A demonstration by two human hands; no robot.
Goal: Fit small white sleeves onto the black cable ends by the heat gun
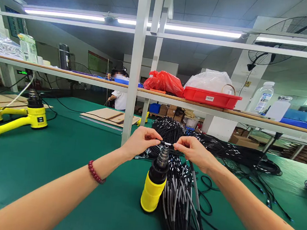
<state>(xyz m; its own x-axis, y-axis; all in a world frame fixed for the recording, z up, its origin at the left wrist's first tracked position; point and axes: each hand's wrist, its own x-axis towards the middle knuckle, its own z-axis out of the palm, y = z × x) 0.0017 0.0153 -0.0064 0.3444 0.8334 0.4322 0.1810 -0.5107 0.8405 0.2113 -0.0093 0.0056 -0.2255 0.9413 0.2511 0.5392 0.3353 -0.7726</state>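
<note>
Between my two hands a thin black cable with a white sleeve on it is stretched level. My left hand pinches its left end, and my right hand pinches it on the right. Just under the white sleeve is the metal nozzle of a yellow heat gun, which stands upright on the green table, nozzle up. Whether the cable touches the nozzle I cannot tell. Right beside the heat gun lies a thick bundle of black cables with grey sections and white-marked ends.
More yellow heat guns stand at the left. A heap of black cables spreads behind my hands to the right. Cardboard sheets lie near a white post. The shelf above bears a red tray, a red bag and bottles. Someone is in the background.
</note>
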